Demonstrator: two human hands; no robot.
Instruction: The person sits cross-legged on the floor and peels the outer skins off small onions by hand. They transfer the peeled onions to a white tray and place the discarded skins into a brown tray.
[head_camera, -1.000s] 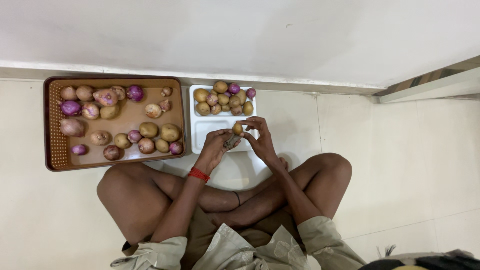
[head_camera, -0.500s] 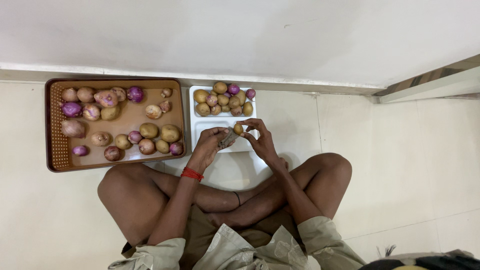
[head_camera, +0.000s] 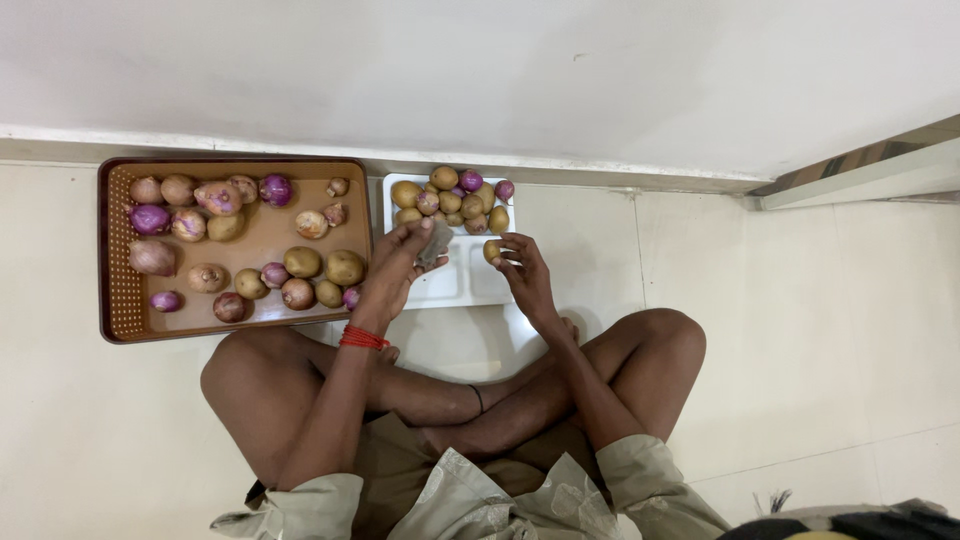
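I sit cross-legged on the floor. My left hand (head_camera: 395, 265), with a red thread on its wrist, holds a small grey pad (head_camera: 435, 240) over the left side of a white compartment tray (head_camera: 450, 290). My right hand (head_camera: 522, 272) pinches a small yellowish potato (head_camera: 492, 252) over the right side of that tray. The two hands are apart. The tray's far compartment holds a heap of small potatoes and onions (head_camera: 450, 197).
A brown perforated tray (head_camera: 115, 300) lies to the left with several potatoes (head_camera: 345, 267) and purple onions (head_camera: 150, 219) spread on it. A white wall runs behind both trays, with a door sill (head_camera: 860, 175) at the right. Pale floor tiles surround me.
My left hand has carried the grey pad up and left, away from the potato. My right hand has kept the potato and shifted slightly right.
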